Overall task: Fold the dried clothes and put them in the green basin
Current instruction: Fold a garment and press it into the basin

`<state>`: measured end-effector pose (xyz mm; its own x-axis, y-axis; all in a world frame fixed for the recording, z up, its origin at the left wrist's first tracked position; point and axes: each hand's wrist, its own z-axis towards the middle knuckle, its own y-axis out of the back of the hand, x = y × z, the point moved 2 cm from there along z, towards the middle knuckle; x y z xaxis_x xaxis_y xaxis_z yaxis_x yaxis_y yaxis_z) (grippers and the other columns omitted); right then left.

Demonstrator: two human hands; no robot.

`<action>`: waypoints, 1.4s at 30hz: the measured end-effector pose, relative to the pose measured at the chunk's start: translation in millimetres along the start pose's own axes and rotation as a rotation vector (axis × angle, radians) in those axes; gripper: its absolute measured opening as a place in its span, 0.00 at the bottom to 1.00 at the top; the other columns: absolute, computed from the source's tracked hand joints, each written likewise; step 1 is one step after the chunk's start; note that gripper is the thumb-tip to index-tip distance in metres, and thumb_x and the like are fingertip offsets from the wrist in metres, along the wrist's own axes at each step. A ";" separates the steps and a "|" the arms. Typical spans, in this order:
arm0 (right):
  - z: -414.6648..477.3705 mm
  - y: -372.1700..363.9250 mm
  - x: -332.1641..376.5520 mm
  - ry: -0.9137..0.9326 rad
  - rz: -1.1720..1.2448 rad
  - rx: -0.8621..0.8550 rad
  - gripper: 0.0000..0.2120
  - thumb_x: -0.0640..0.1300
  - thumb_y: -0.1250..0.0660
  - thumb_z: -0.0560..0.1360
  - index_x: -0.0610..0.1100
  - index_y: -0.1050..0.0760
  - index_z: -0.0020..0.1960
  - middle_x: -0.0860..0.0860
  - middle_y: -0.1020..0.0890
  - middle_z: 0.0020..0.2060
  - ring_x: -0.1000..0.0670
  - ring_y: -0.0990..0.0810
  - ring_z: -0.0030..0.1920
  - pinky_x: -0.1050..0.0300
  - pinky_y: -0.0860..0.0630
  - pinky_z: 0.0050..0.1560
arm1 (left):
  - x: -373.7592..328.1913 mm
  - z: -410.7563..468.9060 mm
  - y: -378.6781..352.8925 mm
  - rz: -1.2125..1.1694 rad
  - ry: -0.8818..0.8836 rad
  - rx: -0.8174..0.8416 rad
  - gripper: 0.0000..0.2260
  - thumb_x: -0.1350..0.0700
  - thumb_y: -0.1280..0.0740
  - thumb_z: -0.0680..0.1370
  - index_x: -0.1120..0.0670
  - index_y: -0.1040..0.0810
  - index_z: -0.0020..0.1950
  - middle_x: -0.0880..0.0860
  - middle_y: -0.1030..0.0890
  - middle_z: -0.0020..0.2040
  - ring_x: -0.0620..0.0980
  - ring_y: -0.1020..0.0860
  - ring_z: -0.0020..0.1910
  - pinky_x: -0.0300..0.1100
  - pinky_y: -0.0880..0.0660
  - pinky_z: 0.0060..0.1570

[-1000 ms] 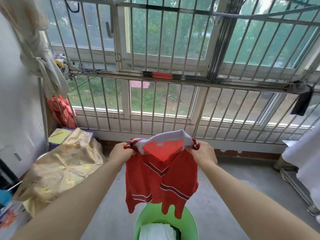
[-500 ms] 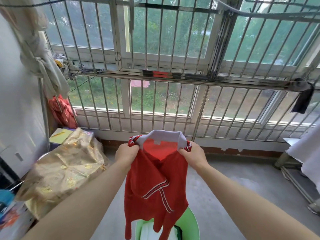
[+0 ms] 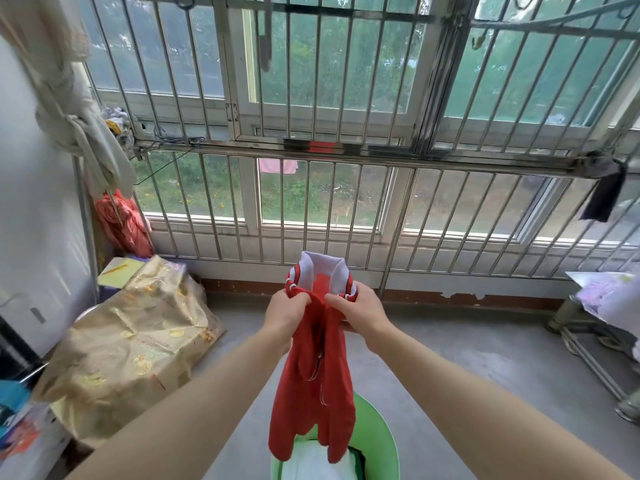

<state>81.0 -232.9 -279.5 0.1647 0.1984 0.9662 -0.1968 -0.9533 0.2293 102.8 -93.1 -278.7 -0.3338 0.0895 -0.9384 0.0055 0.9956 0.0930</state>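
One limp, bunched red shirt (image 3: pixel 311 393)

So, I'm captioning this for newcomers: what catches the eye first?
The red shirt with its white collar, gripped at centre by the left hand and right hand, hangs over the green basin at the bottom edge. Behind, the window grille spans the far wall; a gold cloth lies draped at left.

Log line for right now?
left hand grips red shirt | right hand grips it | hangs over green basin

Gold cloth (image 3: pixel 128 344) lies left, below the barred window (image 3: pixel 311 133)
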 end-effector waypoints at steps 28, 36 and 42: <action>-1.3 10.7 18.5 0.214 -0.135 0.029 0.12 0.33 0.32 0.68 0.49 0.21 0.43 0.51 0.17 0.42 0.50 0.20 0.46 0.52 0.22 0.52 | -14.1 0.8 3.5 -0.058 -0.395 0.334 0.19 0.69 0.35 0.67 0.50 0.22 0.53 0.53 0.18 0.45 0.48 0.20 0.45 0.40 0.22 0.47; 2.0 34.6 3.4 -0.141 0.144 0.391 0.27 0.43 0.24 0.68 0.42 0.27 0.65 0.46 0.18 0.56 0.50 0.18 0.55 0.60 0.23 0.53 | -26.3 10.9 16.5 -0.100 -0.290 0.496 0.27 0.67 0.35 0.61 0.57 0.26 0.60 0.58 0.20 0.50 0.54 0.21 0.50 0.49 0.24 0.54; -4.1 28.0 14.7 0.024 0.291 0.333 0.15 0.38 0.29 0.73 0.44 0.22 0.59 0.44 0.16 0.53 0.45 0.18 0.56 0.54 0.22 0.54 | -26.6 14.5 24.8 -0.121 -0.376 0.560 0.21 0.66 0.29 0.65 0.66 0.28 0.57 0.59 0.21 0.47 0.53 0.22 0.48 0.45 0.24 0.53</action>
<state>73.9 -255.7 -258.4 0.1251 -0.0878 0.9883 0.0914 -0.9908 -0.0996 125.4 -70.4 -256.3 -0.0130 -0.1216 -0.9925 0.5095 0.8533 -0.1112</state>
